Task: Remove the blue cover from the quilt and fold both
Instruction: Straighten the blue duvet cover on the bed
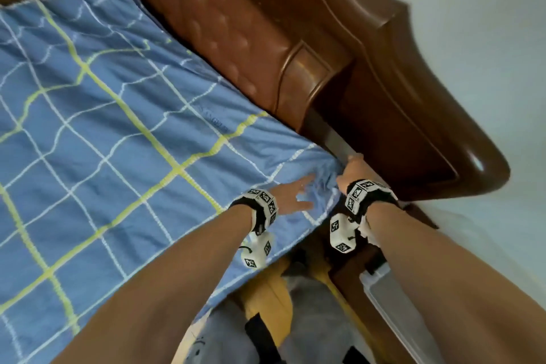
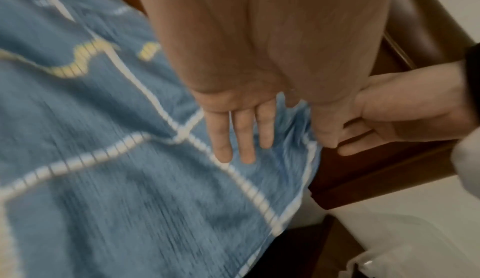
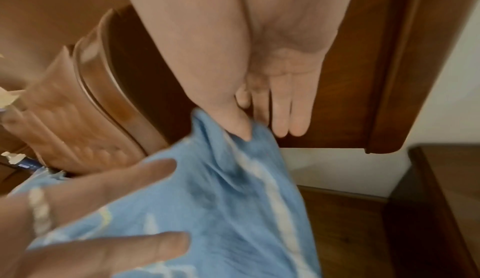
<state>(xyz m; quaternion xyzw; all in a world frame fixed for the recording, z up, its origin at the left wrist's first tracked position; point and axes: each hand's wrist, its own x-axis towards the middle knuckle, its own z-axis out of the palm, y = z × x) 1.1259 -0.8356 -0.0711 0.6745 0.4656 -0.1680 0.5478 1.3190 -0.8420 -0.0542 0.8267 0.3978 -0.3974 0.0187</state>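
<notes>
The blue cover (image 1: 124, 139), checked with white and yellow lines, lies spread over the bed; the quilt inside it is hidden. Both hands are at its near right corner by the headboard. My left hand (image 1: 307, 190) lies flat on the cloth with straight, spread fingers (image 2: 244, 138) and wears a beaded ring (image 3: 39, 210). Just right of it, my right hand (image 1: 347, 167) is at the corner's tip. In the right wrist view its thumb (image 3: 241, 128) pinches the bunched corner (image 3: 221, 138) against the forefinger, and the other fingers (image 3: 288, 114) stay straight.
A brown wooden headboard (image 1: 384, 74) with a padded panel (image 1: 212, 23) runs along the bed's far edge, against a white wall (image 1: 487, 23). A dark wooden bedside table (image 3: 446, 210) and a clear plastic box (image 1: 396, 307) stand beside the bed at the right.
</notes>
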